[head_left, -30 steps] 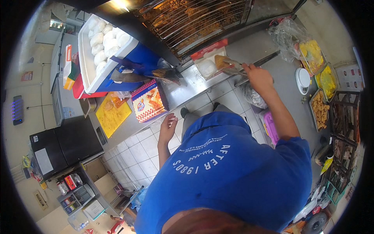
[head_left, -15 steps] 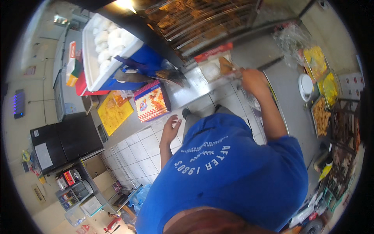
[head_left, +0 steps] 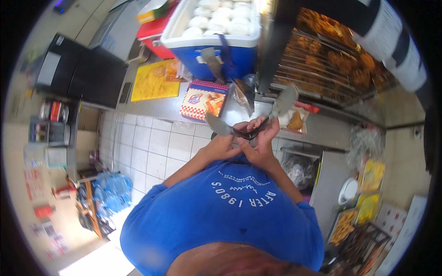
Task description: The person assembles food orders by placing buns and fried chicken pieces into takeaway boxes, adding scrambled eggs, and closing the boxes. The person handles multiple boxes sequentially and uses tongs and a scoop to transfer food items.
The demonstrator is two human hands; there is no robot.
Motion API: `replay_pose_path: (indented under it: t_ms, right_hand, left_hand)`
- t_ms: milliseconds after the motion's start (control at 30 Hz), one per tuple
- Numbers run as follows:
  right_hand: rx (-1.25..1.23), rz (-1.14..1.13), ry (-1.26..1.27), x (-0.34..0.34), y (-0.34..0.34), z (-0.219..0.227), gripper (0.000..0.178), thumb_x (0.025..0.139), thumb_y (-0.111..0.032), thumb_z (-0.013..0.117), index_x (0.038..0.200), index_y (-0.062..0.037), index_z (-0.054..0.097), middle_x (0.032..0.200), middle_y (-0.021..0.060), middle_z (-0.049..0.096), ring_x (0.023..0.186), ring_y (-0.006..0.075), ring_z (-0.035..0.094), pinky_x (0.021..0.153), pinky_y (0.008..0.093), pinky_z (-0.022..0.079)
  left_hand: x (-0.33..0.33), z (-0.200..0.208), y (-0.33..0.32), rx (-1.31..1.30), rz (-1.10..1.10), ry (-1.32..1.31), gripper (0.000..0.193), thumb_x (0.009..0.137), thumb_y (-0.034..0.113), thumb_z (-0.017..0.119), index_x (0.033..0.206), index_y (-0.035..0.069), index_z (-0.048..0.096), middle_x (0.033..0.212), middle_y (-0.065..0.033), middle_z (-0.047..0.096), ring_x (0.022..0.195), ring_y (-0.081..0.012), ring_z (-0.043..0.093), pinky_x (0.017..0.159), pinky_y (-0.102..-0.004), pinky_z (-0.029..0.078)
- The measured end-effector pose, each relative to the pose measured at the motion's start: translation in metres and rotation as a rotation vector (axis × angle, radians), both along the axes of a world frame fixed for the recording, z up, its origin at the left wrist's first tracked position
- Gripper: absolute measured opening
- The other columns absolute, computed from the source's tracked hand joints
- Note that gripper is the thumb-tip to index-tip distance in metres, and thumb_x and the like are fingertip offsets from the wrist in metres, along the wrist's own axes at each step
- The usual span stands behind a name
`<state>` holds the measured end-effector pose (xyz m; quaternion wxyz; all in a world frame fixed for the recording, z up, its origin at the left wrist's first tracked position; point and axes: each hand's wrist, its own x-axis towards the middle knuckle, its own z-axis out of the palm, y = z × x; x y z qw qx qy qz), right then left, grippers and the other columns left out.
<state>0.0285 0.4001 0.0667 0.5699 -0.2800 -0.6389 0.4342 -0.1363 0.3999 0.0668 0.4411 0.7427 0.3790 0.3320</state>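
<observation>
Metal serving tongs [head_left: 284, 102] with broad flat ends are spread wide in front of my chest. My left hand [head_left: 222, 146] and my right hand [head_left: 263, 143] both grip them near the dark joint, fingers curled around it. Beyond the right hand, a red-edged open box [head_left: 284, 120] on the metal counter holds a piece of fried food [head_left: 295, 121]. A printed fried-chicken box [head_left: 202, 102] stands just past the left hand.
A blue cooler [head_left: 209, 64] full of white wrapped rounds stands at the back. Right of it is a lit cabinet [head_left: 317, 60] with fried chicken on racks. A yellow cutting board [head_left: 155, 88] lies left. Trays of fries [head_left: 343, 226] sit on the right counter [head_left: 326, 184].
My right hand has come back from the open box to my chest with the tongs. The left hand, empty before, has joined it on them. The view has turned.
</observation>
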Motion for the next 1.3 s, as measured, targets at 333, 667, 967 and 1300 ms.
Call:
replay_pose_path:
  t_ms: [333,667,967,1300]
  right_hand:
    - [-0.013,-0.028,-0.172,0.002,-0.001,0.007,0.067,0.082,-0.013,0.066,0.136,0.0009,0.029,0.126,0.0186,0.035,0.110,0.0256,0.049,0.098,0.0394,0.039]
    - [-0.184,-0.520,-0.223,0.101,0.003,-0.043,0.041,0.087,-0.009,0.059,0.125,0.0007,0.048,0.112,0.0128,0.050,0.089,0.0172,0.054,0.083,0.0310,0.044]
    - [-0.130,-0.737,-0.345,0.141,-0.014,-0.008,0.027,0.089,-0.008,0.056,0.115,0.0014,0.057,0.105,0.0081,0.054,0.083,0.0130,0.052,0.080,0.0271,0.044]
    - [-0.238,-0.661,-0.284,0.141,-0.057,-0.038,0.025,0.083,-0.010,0.063,0.107,-0.0033,0.061,0.093,0.0111,0.059,0.076,0.0219,0.060,0.071,0.0312,0.048]
  left_hand:
    - [-0.047,-0.006,-0.018,0.187,0.520,-0.137,0.023,0.096,0.011,0.041,0.116,-0.001,0.045,0.103,-0.0113,0.053,0.089,-0.0195,0.055,0.082,-0.0322,0.045]
    - [-0.182,0.227,-0.006,1.052,1.023,0.121,0.035,0.098,0.023,0.051,0.125,0.000,0.054,0.092,-0.0063,0.068,0.053,0.0003,0.042,0.045,-0.0146,0.029]
    - [-0.082,0.375,0.040,1.072,0.860,0.390,0.026,0.094,0.021,0.059,0.113,0.005,0.066,0.081,-0.0027,0.069,0.048,0.0006,0.037,0.045,-0.0151,0.026]
    - [-0.009,0.395,0.234,1.096,0.435,0.181,0.031,0.088,0.035,0.062,0.104,0.009,0.070,0.085,-0.0029,0.069,0.057,-0.0087,0.049,0.056,-0.0237,0.042]
